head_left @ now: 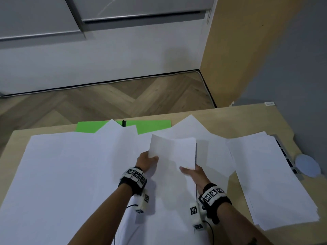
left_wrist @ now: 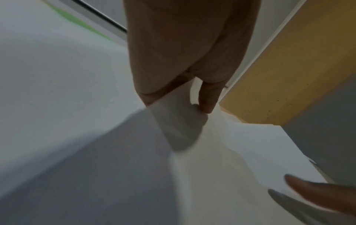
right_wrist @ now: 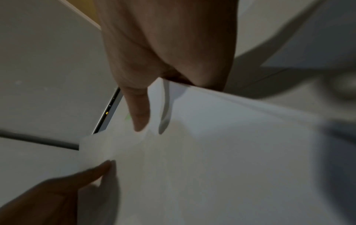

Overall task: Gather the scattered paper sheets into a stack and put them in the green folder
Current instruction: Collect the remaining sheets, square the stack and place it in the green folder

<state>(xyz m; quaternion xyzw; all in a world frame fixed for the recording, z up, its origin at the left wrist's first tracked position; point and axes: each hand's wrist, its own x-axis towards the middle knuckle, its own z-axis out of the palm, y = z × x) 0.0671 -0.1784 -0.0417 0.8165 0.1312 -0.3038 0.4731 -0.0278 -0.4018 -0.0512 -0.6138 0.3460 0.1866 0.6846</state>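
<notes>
Both hands hold a small stack of white sheets [head_left: 174, 152] lifted above the table centre. My left hand [head_left: 147, 160] pinches its left edge, thumb on top; in the left wrist view the left hand [left_wrist: 179, 97] grips the paper [left_wrist: 179, 130]. My right hand [head_left: 192, 172] holds the lower right corner with the thumb across the sheet, and the right hand [right_wrist: 152, 106] shows the same in its wrist view. Several more white sheets [head_left: 70, 170] lie scattered over the table. The green folder [head_left: 92, 127] lies at the far edge, mostly covered by paper.
A separate pile of sheets [head_left: 270, 177] lies at the right over a dark keyboard [head_left: 286, 156]. A round grey disc [head_left: 307, 166] sits near the right edge of the wooden table [head_left: 238, 121]. A black clip [head_left: 124, 123] stands on the folder.
</notes>
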